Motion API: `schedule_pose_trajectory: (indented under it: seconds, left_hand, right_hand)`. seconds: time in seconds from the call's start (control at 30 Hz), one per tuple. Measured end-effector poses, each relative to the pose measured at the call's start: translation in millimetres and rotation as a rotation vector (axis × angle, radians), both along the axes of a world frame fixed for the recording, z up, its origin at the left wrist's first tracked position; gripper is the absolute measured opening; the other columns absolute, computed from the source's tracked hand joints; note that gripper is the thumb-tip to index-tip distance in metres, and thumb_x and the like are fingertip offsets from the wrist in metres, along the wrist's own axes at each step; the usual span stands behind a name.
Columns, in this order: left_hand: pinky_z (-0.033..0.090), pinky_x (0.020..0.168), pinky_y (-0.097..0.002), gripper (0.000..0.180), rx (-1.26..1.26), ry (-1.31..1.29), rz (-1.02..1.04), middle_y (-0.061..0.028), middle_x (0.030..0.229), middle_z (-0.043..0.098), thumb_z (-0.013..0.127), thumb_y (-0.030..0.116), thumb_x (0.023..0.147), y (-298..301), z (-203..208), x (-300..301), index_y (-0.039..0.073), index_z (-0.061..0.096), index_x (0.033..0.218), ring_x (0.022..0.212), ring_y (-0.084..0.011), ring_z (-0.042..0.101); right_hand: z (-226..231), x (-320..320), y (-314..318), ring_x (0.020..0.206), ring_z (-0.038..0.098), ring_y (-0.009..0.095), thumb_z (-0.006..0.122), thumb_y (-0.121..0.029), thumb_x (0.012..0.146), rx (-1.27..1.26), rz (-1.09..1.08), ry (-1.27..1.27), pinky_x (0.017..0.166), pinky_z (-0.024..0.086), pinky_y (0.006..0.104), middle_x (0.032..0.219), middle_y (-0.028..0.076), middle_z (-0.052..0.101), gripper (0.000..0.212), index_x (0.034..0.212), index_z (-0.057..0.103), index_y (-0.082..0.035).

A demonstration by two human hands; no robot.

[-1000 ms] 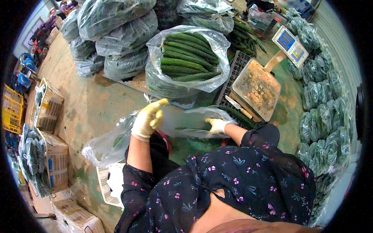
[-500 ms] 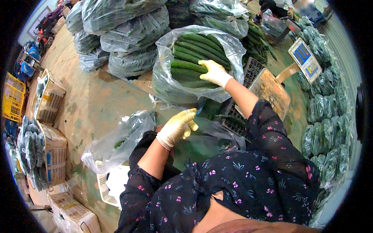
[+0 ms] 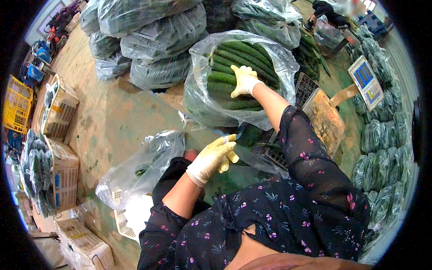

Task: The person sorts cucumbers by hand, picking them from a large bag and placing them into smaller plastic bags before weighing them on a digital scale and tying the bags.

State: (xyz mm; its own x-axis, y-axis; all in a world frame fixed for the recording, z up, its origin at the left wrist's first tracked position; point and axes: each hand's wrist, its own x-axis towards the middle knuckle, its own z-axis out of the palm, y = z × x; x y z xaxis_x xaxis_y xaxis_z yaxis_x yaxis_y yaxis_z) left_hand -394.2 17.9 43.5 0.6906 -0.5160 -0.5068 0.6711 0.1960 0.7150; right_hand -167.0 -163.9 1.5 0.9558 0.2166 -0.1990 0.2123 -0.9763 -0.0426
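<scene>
Pale yellow gloves covered both hands, which were well apart. The right hand (image 3: 245, 82) lay on the dark green cucumbers (image 3: 222, 77), its thumb and fingers spread rather than closed around one; reaching over the rim from above seemed the easiest way in. Those cucumbers sat on the far side of the person, lying side by side in a clear bag (image 3: 288, 67), its mouth spread wide, probably so that a hand could get at them. The left hand (image 3: 212, 158) hung nearer, fingers bent, beside a clear plastic film (image 3: 258, 165); whether it pinched the film I could not tell. To the right stood a scale (image 3: 326, 119), its display (image 3: 366, 83) tilted up, presumably to be read from the near side.

Counted out: one wide-mouthed bag, with at least six cucumbers showing; one scale; one yellow crate (image 3: 18, 105) at the far left; two pale slatted crates (image 3: 63, 177) nearer on that side; one white basket (image 3: 120, 218) by the person; and at least five filled bags (image 3: 164, 38) stacked at the far left, some overlapping too much for a sure count.
</scene>
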Motion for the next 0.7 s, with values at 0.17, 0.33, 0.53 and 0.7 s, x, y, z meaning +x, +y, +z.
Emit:
schedule_pose_trajectory:
  seconds: [0.17,0.33,0.53,0.7]
  left_hand:
    - [0.035,0.040,-0.0184,0.048,0.065,-0.062,-0.025,-0.0035,0.071,0.060,0.051,0.030,0.092,-0.9,10.1,-1.7,0.006,0.043,0.133,0.043,-0.0061,0.044]
    - [0.035,0.042,-0.0193,0.048,0.089,-0.066,-0.028,-0.0037,0.073,0.060,0.050,0.030,0.091,1.1,12.2,-2.3,0.006,0.044,0.132,0.045,-0.0065,0.045]
    - [0.034,0.042,-0.0192,0.044,0.090,-0.081,-0.026,-0.0044,0.074,0.060,0.050,0.030,0.091,3.5,10.2,-4.6,0.005,0.047,0.128,0.045,-0.0069,0.044]
    - [0.034,0.041,-0.0196,0.042,0.063,-0.061,-0.001,-0.0051,0.073,0.060,0.049,0.032,0.092,6.5,8.9,-7.1,0.007,0.049,0.126,0.044,-0.0072,0.044]
  right_hand:
    - [-11.5,4.7,-8.0,0.113,0.048,0.035,0.083,-0.045,0.049,0.105,0.018,0.014,0.094,0.042,0.0435,0.122,0.019,0.048,0.113,0.142,0.025,-0.014]
    - [-3.4,4.5,-1.6,0.111,0.048,0.035,0.081,-0.042,0.051,0.026,0.059,0.041,0.094,0.041,0.0427,0.119,0.019,0.049,0.113,0.144,0.022,-0.015]
    - [11.8,13.1,-7.9,0.106,0.052,0.033,0.078,-0.038,0.051,-0.027,0.151,-0.104,0.089,0.044,0.0437,0.113,0.015,0.055,0.100,0.139,0.033,-0.021]
    - [62.6,3.7,-13.2,0.101,0.055,0.033,0.077,-0.030,0.053,-0.162,0.270,-0.213,0.084,0.046,0.0433,0.106,0.016,0.058,0.089,0.134,0.039,-0.020]
